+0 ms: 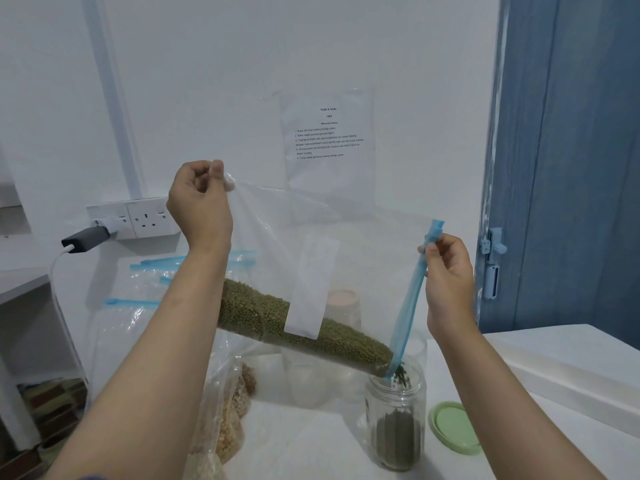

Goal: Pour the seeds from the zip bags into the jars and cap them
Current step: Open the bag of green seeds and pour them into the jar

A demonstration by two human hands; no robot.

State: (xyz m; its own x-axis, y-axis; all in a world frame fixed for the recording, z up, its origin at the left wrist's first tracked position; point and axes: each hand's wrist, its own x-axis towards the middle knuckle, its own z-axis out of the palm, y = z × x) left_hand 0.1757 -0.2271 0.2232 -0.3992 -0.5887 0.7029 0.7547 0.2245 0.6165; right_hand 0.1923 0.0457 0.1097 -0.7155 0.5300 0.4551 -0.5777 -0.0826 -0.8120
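A clear zip bag of green seeds hangs tilted over an open glass jar. My left hand pinches the bag's raised bottom corner. My right hand pinches the blue zip strip at the bag's mouth. Seeds fall from the bag's low corner into the jar, which is part filled. A green lid lies flat on the table to the right of the jar.
Another bag of tan seeds lies at the lower left. Several empty zip bags lie behind my left arm. More jars stand behind the held bag. A wall socket with a charger is on the left. A white box lies at the right.
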